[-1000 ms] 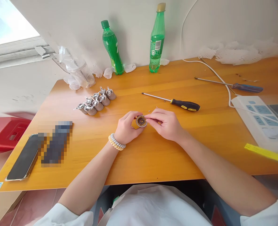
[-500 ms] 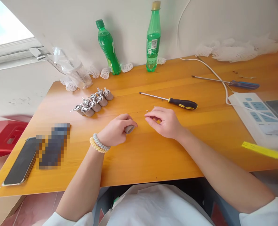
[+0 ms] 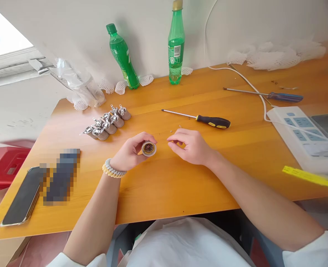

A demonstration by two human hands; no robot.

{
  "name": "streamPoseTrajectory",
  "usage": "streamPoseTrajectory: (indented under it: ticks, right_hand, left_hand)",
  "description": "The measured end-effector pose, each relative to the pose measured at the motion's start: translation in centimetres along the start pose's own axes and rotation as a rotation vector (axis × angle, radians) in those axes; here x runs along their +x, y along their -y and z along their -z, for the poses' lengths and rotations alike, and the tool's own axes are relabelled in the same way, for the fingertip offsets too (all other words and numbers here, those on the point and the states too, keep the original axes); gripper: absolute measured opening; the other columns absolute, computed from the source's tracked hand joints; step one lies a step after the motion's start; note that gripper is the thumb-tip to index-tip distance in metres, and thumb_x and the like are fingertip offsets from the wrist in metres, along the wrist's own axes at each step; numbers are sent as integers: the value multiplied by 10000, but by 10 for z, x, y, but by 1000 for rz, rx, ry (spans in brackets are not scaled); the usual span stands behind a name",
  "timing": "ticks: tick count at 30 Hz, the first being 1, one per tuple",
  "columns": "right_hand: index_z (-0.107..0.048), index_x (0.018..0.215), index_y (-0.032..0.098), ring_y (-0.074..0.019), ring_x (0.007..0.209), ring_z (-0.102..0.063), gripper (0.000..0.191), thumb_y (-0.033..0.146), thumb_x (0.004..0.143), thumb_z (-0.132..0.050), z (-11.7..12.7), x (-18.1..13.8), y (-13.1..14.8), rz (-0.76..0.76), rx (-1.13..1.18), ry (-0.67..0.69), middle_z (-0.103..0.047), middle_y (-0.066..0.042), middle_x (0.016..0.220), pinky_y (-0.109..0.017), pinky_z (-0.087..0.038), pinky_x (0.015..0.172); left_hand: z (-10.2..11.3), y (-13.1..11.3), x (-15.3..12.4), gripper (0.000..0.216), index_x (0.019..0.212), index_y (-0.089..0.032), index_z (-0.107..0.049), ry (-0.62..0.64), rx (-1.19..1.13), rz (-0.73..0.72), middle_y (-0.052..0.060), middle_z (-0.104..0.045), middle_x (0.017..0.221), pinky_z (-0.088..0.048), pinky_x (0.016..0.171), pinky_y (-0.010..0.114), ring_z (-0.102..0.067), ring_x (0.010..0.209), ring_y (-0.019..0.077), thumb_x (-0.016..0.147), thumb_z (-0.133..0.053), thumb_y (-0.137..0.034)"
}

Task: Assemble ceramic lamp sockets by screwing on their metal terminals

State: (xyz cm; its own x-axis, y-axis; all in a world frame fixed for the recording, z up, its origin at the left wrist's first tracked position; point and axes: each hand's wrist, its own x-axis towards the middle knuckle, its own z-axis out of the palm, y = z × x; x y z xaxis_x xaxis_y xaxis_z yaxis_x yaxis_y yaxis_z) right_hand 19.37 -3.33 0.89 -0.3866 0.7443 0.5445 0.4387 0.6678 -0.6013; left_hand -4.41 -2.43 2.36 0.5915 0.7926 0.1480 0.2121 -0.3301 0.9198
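Note:
My left hand [image 3: 130, 150] is closed around a grey-brown lamp socket [image 3: 148, 148]. Its round mouth faces up toward me and shows a brassy ring and dark inner parts. Just to the right, my right hand [image 3: 190, 145] hovers over the table with thumb and index fingertips close together. Anything pinched there is too small to make out. Beyond my left hand stands a cluster of several similar lamp sockets [image 3: 110, 128] with metal brackets on top. Tiny metal screws [image 3: 171, 131] lie just past my right fingers.
A black-and-yellow screwdriver [image 3: 213, 121] lies beyond my right hand, with a blue-handled screwdriver [image 3: 284, 97] farther right. Two green bottles [image 3: 176, 48] stand by the wall. A white power strip [image 3: 294, 137] is at right, a phone [image 3: 22, 196] at left.
The lamp socket in my left hand has turned so its mouth now faces me; before, it was tilted sideways and mostly covered. My right hand has barely moved. The view has shifted slightly.

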Motion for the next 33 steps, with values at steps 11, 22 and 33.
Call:
streamPoseTrajectory:
  ticks: [11,22,33]
  right_hand:
    - [-674,849,158,-123,651,-578,114,181,831,-563,-1,1,-1,1,-17,-2,-625,-32,729,-269,-471,632]
    - [-672,870,157,-118,620,-553,148,126,809,-540,-2,0,-3,-2,-30,12,-612,-28,721,-266,-463,610]
    - [-667,857,153,-120,607,-535,149,113,801,-535,0,2,-4,-14,-52,33,-605,-32,714,-270,-455,602]
  left_hand:
    - [-14,12,7,329,957,-176,-520,-264,18,14,68,-607,961,-488,786,317,-588,865,162,677,-674,-99]
    - [-16,18,6,351,1030,-187,-531,-287,271,-98,83,-632,1005,-513,792,329,-617,910,185,702,-640,-124]
    - [-22,21,9,333,1005,-197,-502,-373,457,-180,43,-612,913,-538,761,301,-619,825,149,727,-684,-194]
